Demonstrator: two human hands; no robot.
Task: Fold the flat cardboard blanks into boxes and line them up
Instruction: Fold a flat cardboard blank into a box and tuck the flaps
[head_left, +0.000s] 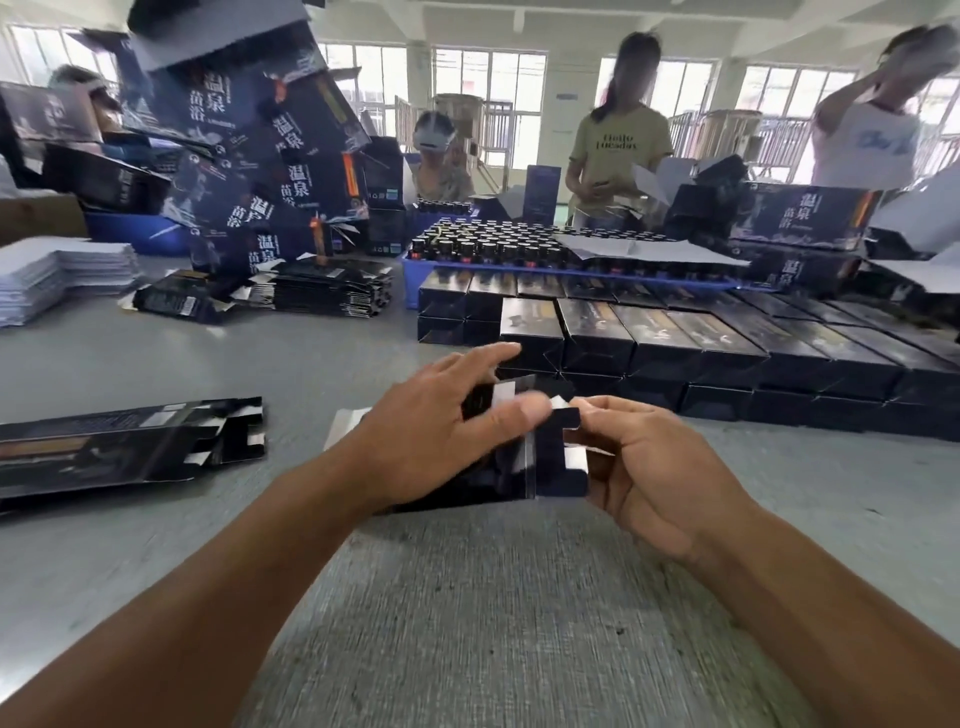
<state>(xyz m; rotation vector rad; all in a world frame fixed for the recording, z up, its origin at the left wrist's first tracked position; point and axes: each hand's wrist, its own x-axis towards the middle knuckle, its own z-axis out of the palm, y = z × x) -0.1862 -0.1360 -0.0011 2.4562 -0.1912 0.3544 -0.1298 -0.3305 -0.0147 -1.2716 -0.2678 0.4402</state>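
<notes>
Across the grey worktop (467, 597) things run from big to small. At the back right, folded dark boxes (675, 343) stand side by side in rows, two layers high. Behind them a blue tray (415, 262) holds many small dark-capped bottles (498, 239). At the back left a heap of printed boxes (249, 156) rises tall and crooked, with a stack of white sheets (57, 275) beside it and a low pile of flat dark blanks (322, 291) in front. Another pile of flat blanks (119, 447) lies at the left edge, well apart from the hands.

Near the middle, one dark blank (530, 457) is held just above the worktop, partly folded, its end flaps turned up (the picture is blurred here, so the flap order cannot be told). The left hand (441, 436) grasps it, fingers spread over its top and thumb against the flaps. The right hand (649, 467) pinches its right end flap between thumb and curled fingers.
</notes>
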